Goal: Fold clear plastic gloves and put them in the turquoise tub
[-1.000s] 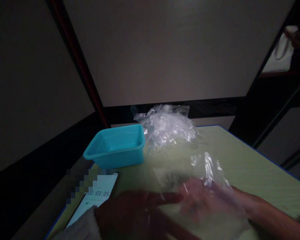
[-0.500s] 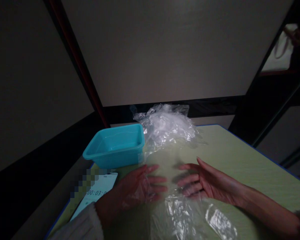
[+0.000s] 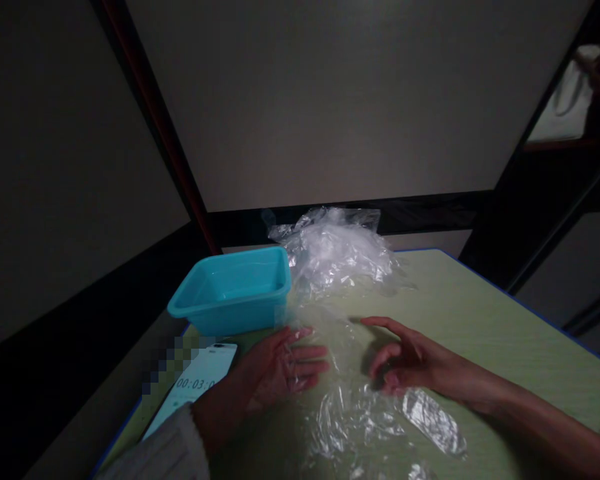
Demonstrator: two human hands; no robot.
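My left hand (image 3: pixel 285 370) lies with fingers stretched and apart; thin clear plastic covers it, though I cannot tell whether it is inside or under the film. Across from it, my right hand (image 3: pixel 410 363) hovers by the plastic's right side, index finger extended and the others loosely curled, with nothing visible in it. Crumpled clear plastic film (image 3: pixel 350 417) spreads between and in front of both hands. A small folded clear plastic piece (image 3: pixel 434 421) sits just below the right hand. Farther back is a heap of clear plastic bags (image 3: pixel 337 250).
A turquoise plastic basin (image 3: pixel 235 317) stands at the back left, beside the heap. A phone showing a timer (image 3: pixel 195 383) lies by my left forearm. The pale table (image 3: pixel 480 333) has a blue edge and stands near cabinet panels (image 3: pixel 330 107).
My right hand's fingers have curled from a spread pose, leaving the index extended. The film between the hands has shifted and crumpled differently. My left hand has barely moved.
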